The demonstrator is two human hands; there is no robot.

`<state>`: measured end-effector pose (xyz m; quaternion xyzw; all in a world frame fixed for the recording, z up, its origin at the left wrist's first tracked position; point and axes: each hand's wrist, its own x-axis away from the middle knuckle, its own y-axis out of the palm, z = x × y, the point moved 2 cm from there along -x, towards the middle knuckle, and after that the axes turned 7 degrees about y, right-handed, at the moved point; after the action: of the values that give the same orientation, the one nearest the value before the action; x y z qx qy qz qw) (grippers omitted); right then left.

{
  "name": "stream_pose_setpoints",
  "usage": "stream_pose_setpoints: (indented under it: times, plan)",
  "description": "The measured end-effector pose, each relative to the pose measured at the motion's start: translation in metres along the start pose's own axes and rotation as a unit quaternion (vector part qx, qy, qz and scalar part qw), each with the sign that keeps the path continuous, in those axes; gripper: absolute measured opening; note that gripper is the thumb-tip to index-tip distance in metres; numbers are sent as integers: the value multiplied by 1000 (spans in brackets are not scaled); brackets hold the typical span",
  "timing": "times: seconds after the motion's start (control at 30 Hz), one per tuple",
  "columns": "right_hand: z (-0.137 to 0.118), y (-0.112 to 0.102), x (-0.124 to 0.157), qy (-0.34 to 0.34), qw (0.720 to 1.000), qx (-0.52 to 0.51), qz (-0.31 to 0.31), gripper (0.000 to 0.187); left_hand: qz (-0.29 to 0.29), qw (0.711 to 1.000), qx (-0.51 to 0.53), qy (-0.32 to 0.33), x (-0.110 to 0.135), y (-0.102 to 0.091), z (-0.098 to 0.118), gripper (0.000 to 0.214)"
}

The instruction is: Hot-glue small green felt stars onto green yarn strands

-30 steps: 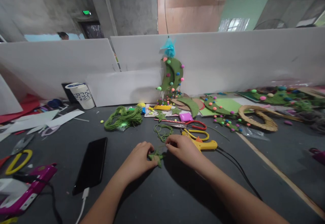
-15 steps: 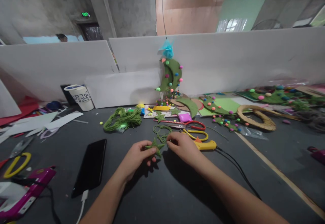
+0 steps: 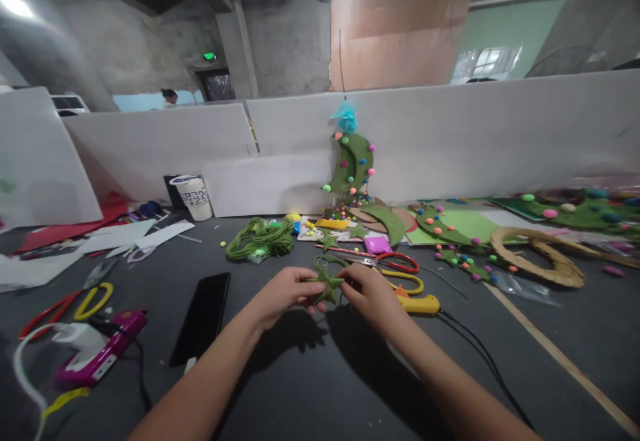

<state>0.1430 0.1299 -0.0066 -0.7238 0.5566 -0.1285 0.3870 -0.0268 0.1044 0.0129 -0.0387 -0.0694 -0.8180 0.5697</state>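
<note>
A small green felt star [image 3: 327,287] is held up off the dark table between both hands. My left hand [image 3: 283,292] pinches its left side. My right hand [image 3: 373,294] is closed on its right side, fingers curled in, where a thin green cord loop [image 3: 326,262] runs back from the star. A yellow glue gun [image 3: 417,303] lies just right of my right hand, its black cable trailing toward me.
A black phone [image 3: 203,316] lies left of my arms. Red and yellow scissors [image 3: 400,269], a green yarn bundle [image 3: 260,241], a paper cup [image 3: 194,196], a felt decoration with pompoms [image 3: 353,161], a straw wreath [image 3: 537,254] and a pink glue gun [image 3: 103,351] surround the work spot.
Both hands lifted the green star off the table and brought it up and slightly farther away. The head view tilted up and shifted.
</note>
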Motion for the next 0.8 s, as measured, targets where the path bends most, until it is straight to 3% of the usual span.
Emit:
stream_pose_setpoints:
  times: [0.1, 0.2, 0.23, 0.3, 0.33, 0.43, 0.57, 0.7, 0.8]
  plan:
    - [0, -6, -1, 5, 1000, -1, 17, 20, 44, 999, 17, 21, -8, -3, -2, 24]
    - [5, -26, -1, 41, 991, 121, 26, 29, 143, 988, 37, 46, -13, -13, -14, 23]
    - [9, -34, -1, 76, 979, 191, 10, 27, 154, 986, 39, 45, -14, -17, -18, 22]
    - [23, -50, 0, 167, 927, 332, -56, 23, 164, 985, 41, 38, -14, -25, -27, 21]
    - [30, -57, 2, 185, 914, 353, -71, 22, 165, 985, 40, 32, -13, -28, -30, 22]
    - [46, -66, 7, 184, 901, 375, -121, 21, 162, 986, 37, 31, -12, -32, -34, 22]
    - [54, -52, 13, 160, 897, 380, -161, 31, 144, 989, 26, 25, -13, -30, -34, 22]
    - [53, -41, 12, 156, 902, 366, -166, 34, 150, 988, 33, 32, -13, -32, -34, 21]
    - [51, -45, 8, 129, 914, 332, -195, 29, 167, 984, 41, 38, -13, -38, -35, 19]
